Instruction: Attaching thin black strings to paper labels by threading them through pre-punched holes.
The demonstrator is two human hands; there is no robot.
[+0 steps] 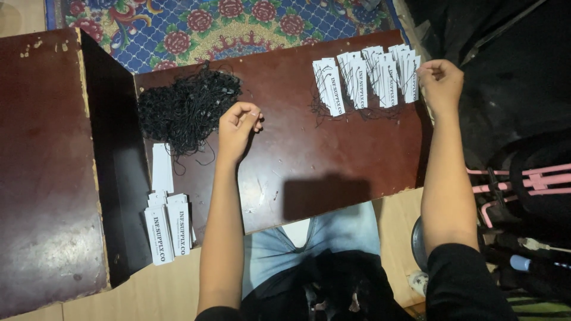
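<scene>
My left hand [237, 126] hovers over the dark brown board [309, 160], fingers curled, right beside a tangled heap of black strings [187, 106]; whether it pinches a string I cannot tell. My right hand [441, 82] is at the board's far right edge, fingers closed on the last of a fanned row of white paper tags [369, 77] that have black strings threaded through them. A stack of unstrung white tags [168, 221] lies at the board's left end, near my left elbow.
A larger dark wooden tabletop [44, 172] lies to the left. A patterned floral rug [226, 27] is beyond the board. Black fabric and a pink-framed object [523, 178] crowd the right side. My lap in blue jeans is below the board.
</scene>
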